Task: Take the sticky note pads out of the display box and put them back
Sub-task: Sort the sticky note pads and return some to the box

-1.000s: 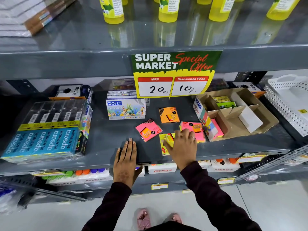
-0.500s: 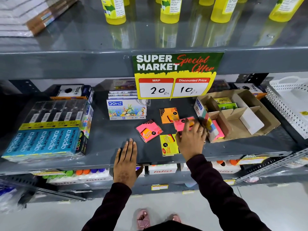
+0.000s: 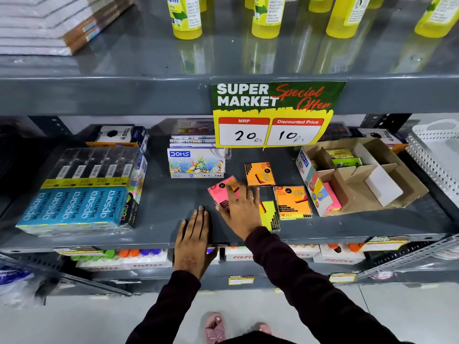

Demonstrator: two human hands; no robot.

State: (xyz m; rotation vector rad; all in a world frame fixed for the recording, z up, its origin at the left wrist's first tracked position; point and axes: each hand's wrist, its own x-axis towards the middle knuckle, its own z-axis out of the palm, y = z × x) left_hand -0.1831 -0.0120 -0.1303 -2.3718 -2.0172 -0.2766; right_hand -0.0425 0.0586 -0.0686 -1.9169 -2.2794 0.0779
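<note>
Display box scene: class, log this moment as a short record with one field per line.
Display box: cardboard, open, right side of shelf
Pads inside: pink, yellow, green
Pads loose on shelf: pink pad, two orange, yellow pad
Right hand: fingers on pink pad
Left hand: flat on shelf edge
</note>
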